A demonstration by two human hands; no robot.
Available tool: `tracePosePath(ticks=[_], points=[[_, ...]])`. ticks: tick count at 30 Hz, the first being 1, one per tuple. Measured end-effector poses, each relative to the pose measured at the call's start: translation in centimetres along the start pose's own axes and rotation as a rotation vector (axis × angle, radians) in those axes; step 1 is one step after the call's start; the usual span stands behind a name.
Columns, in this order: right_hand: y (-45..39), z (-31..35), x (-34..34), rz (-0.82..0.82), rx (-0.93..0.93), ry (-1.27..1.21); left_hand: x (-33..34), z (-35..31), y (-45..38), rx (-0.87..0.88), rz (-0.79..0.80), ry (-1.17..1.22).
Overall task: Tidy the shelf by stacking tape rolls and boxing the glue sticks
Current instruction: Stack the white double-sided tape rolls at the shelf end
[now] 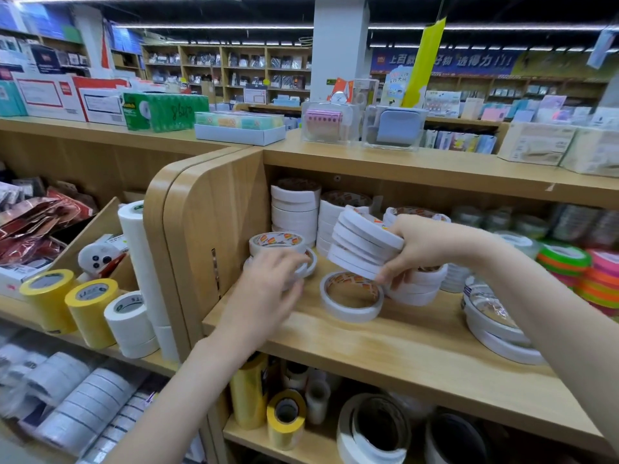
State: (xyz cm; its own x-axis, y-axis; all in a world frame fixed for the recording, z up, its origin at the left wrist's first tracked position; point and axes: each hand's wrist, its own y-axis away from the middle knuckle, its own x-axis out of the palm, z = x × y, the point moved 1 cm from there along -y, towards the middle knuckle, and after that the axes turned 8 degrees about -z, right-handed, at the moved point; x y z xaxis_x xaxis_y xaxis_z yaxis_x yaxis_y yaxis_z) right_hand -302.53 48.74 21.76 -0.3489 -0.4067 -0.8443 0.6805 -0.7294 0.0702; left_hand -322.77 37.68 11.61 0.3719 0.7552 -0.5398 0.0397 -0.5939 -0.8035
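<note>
My right hand (423,244) grips a tilted stack of several thin white tape rolls (363,242) above the wooden shelf (395,343). My left hand (268,286), motion-blurred, reaches over a white tape roll (276,242) with an orange-printed core at the shelf's left end; its fingers touch a smaller roll (310,262) just behind. One loose white roll (351,296) lies flat between my hands. Taller stacks of white rolls (294,209) stand at the back of the shelf. No glue sticks are in view.
Flat white rolls (495,323) lie at the shelf's right front, neon coloured tapes (576,272) beyond them. Yellow and white tapes (90,313) fill the left-hand shelf unit. The wooden side panel (204,236) bounds the shelf on the left. More rolls sit on the lower shelf.
</note>
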Motion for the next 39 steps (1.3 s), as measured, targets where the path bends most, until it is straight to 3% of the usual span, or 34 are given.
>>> tracePosePath(ticks=[3,4,10,15,18,25,30,32,35,39], points=[[0.7,0.0,-0.8,0.004,-0.031,-0.031,2.3,-1.6,1.0,0.060,0.325,0.018],[0.9,0.0,-0.9,0.014,-0.040,-0.035,3.0,-1.8,1.2,0.050,0.366,0.009],[1.4,0.2,-0.3,-0.037,-0.072,0.129,1.8,-1.8,1.5,0.024,0.388,0.079],[0.0,1.3,2.9,-0.128,-0.194,0.586,-2.3,0.2,3.0,0.036,0.367,0.071],[-0.7,2.0,4.3,-0.164,-0.244,0.657,-4.2,0.5,3.0,-0.012,0.362,0.045],[-0.2,0.9,5.4,-0.135,-0.252,0.490,-6.5,-0.1,3.0,-0.051,0.343,0.073],[1.5,0.5,4.0,-0.152,-0.270,0.399,-8.4,-1.0,1.7,0.022,0.156,0.136],[2.4,0.9,2.9,-0.181,-0.258,0.248,-8.3,-1.3,0.9,0.016,0.111,0.160],[3.3,2.1,1.9,-0.285,-0.351,0.032,-7.0,-1.5,0.0,-0.032,0.137,0.182],[3.2,3.2,2.8,-0.237,-0.457,-0.081,-5.1,-1.9,-0.9,-0.052,0.185,0.170]])
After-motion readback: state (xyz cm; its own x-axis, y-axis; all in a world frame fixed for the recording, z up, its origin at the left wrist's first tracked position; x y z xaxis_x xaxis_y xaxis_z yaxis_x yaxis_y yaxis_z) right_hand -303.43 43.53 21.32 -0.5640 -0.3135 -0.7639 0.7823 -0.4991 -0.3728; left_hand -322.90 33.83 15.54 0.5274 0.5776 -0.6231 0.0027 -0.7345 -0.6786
